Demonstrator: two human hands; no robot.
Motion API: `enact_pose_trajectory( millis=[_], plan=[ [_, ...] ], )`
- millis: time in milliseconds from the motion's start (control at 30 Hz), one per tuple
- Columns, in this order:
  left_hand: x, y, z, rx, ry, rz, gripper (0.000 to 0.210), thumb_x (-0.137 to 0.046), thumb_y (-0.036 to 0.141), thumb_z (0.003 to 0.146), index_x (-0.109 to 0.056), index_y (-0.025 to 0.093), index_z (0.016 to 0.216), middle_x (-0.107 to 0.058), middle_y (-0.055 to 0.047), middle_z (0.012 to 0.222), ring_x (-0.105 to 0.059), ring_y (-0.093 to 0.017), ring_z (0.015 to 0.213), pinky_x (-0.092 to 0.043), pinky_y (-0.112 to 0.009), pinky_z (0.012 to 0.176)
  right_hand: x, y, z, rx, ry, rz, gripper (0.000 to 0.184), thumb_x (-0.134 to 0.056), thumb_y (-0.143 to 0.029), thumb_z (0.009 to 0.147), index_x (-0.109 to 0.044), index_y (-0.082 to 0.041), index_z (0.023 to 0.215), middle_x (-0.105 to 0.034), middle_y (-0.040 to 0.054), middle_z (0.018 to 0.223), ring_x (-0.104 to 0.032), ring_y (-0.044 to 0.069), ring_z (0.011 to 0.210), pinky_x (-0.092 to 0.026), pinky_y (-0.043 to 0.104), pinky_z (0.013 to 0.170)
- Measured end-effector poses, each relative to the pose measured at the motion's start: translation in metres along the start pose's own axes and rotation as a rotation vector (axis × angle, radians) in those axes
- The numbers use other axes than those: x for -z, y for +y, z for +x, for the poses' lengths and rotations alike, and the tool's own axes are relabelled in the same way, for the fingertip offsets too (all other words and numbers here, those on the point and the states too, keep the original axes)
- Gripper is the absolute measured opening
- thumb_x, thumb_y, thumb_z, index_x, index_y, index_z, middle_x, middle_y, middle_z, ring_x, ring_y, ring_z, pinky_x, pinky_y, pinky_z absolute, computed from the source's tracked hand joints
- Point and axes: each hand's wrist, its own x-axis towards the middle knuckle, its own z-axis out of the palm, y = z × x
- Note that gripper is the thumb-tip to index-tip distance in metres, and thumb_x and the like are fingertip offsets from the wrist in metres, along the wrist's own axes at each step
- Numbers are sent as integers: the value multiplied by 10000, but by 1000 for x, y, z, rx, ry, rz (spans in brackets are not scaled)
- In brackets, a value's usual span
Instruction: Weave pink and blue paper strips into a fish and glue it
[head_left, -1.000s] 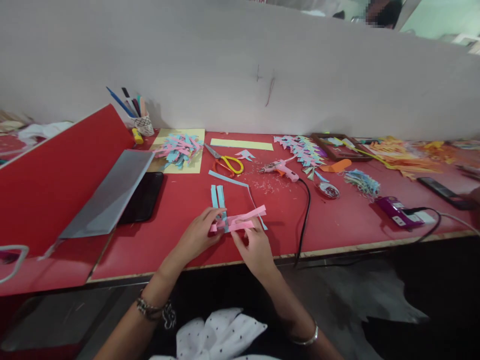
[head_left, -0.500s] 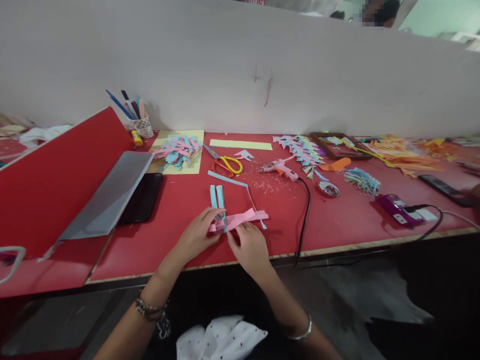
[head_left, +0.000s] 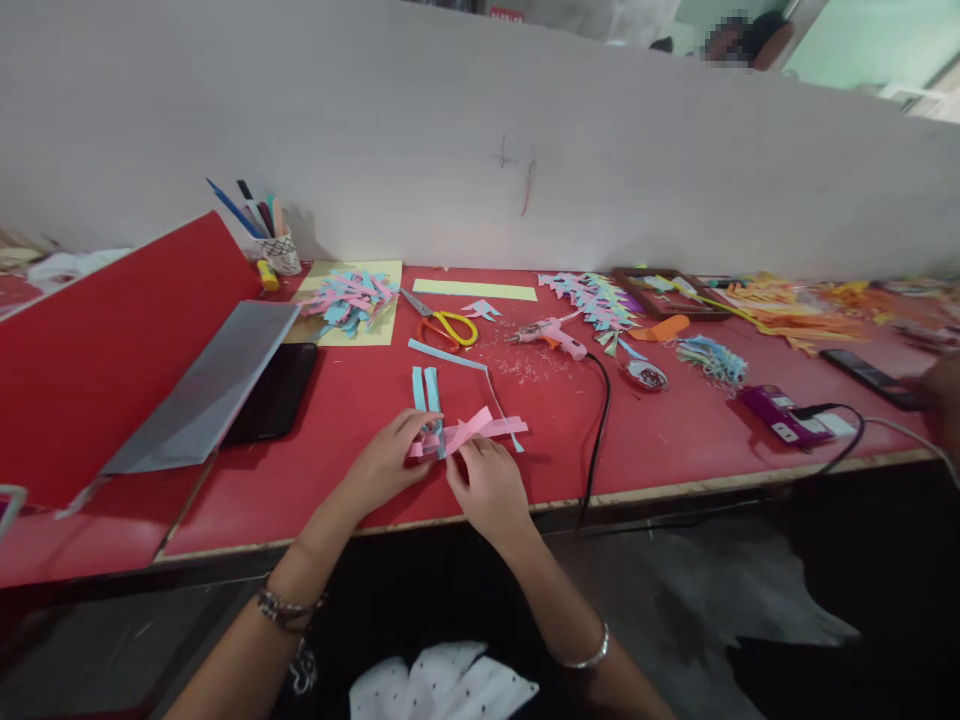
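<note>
Pink paper strips [head_left: 480,428] cross over light blue paper strips [head_left: 425,390] near the table's front edge, woven or folded together at the crossing. My left hand [head_left: 390,460] is closed on the left side of this crossing, fingertips on the strips. On the other side my right hand [head_left: 491,485] pinches a pink strip that slants up to the right; its fingertips are partly hidden. One end of the blue strips points away from me. Just beyond, a thin blue strip [head_left: 446,354] lies bent on the red table, its tail running under the pink ends.
Scissors [head_left: 454,328] and a pink glue gun [head_left: 551,335] lie beyond my hands, the gun's black cord [head_left: 600,430] trailing over the front edge. A heap of folded strips [head_left: 352,300] sits back left. A red board [head_left: 127,350] leans at left; a phone [head_left: 874,378] lies right, beside another person's hand.
The whole view has shifted slightly. The slanting pink strip stands a little steeper in my right hand. Both hands stay at the crossing.
</note>
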Motion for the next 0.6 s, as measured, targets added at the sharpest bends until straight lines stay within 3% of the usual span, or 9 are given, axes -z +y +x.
enact_pose_trajectory(
  millis=[600],
  plan=[
    [1,0,1,-16,-4,6,363,-500,177,718,-481,199,1080,-560,-65,1039,-559,-187,931,-464,-346,824,-1,0,1,34,32,-45,128,-463,-144,782,-581,-166,738,-637,57,730,-592,189,691,-407,285,621]
  ],
)
